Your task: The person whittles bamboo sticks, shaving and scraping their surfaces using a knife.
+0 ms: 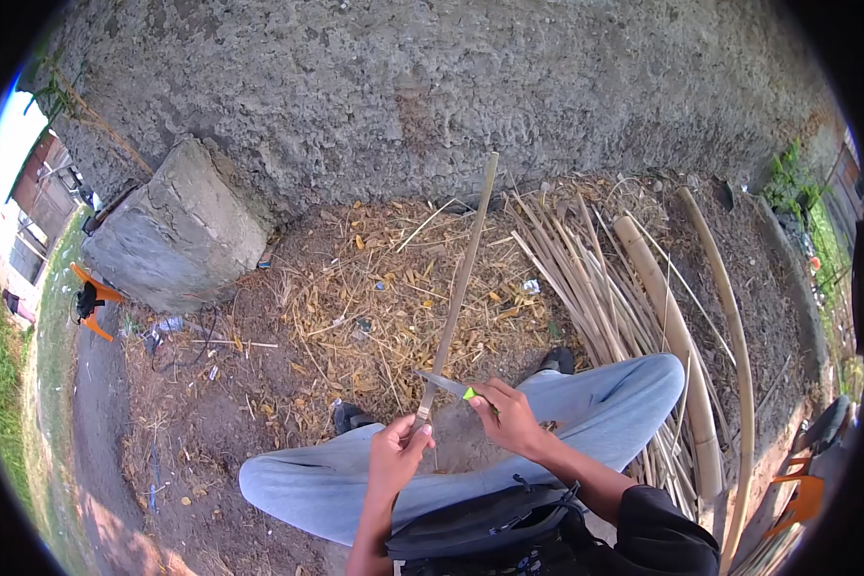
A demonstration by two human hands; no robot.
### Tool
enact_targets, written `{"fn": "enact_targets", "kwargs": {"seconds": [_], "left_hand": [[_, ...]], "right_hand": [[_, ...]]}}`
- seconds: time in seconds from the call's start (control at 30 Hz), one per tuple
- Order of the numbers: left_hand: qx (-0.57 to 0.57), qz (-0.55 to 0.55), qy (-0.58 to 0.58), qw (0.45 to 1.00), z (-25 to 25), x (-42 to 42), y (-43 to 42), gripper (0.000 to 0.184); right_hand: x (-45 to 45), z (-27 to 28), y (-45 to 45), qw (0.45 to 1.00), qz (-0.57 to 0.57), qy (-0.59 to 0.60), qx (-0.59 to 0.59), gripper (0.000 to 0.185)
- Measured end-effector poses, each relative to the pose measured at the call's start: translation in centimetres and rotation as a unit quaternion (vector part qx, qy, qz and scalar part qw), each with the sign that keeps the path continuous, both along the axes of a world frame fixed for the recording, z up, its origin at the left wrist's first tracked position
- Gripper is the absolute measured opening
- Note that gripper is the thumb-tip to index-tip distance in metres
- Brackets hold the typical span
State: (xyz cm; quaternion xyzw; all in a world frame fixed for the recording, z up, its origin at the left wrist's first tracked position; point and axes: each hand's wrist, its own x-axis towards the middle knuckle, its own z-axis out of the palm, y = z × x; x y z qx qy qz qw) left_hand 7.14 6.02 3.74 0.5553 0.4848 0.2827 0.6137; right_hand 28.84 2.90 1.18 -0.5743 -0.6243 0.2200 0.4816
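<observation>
My left hand point(400, 451) is closed around the lower end of a long, thin bamboo strip point(466, 269), which points up and away toward the wall. In my right hand point(509, 418) is a knife point(444, 384) with a bright green handle, gripped with the fingers wrapped round it. The blade points left and lies across the strip, a little above my left hand. A pale patch shows on the strip just above the left fingers. Whether the edge bites into the strip, I cannot tell.
To the right lie a pile of split bamboo strips point(586, 288), a thick bamboo pole point(667, 326) and a thinner curved pole point(730, 317). A concrete block point(178, 230) stands at left against the rough wall point(470, 86). Shavings and dry leaves point(365, 298) litter the ground.
</observation>
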Motion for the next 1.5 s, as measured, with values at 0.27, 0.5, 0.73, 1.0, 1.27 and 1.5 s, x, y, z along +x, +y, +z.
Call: {"fn": "enact_targets", "kwargs": {"seconds": [0.27, 0.5, 0.73, 1.0, 1.27, 1.5], "left_hand": [[0.049, 0.025, 0.066, 0.996, -1.2, -0.3, -0.1, 0.027], [0.185, 0.020, 0.124, 0.975, 0.3, -0.4, 0.2, 0.031], [0.222, -0.004, 0.167, 0.961, -0.1, -1.1, 0.1, 0.042], [0.216, 0.004, 0.208, 0.954, 1.0, -2.4, -0.4, 0.049], [0.601, 0.034, 0.452, 0.659, 9.8, -3.0, 0.9, 0.031], [0.623, 0.167, 0.325, 0.692, 10.9, -4.5, 1.4, 0.024]], "right_hand": [[0.2, -1.6, -0.3, 0.994, -0.041, 0.062, -0.081, 0.016], [1.2, 2.4, 1.4, 0.999, -0.035, 0.027, -0.002, 0.024], [1.2, 2.2, 1.7, 1.000, -0.007, 0.015, -0.019, 0.030], [0.5, 2.2, 2.8, 0.993, 0.017, -0.054, 0.106, 0.040], [-1.0, 2.1, 5.4, 0.977, 0.040, -0.154, 0.144, 0.044], [1.4, 8.6, 11.5, 0.939, -0.224, 0.249, 0.077, 0.023]]}}
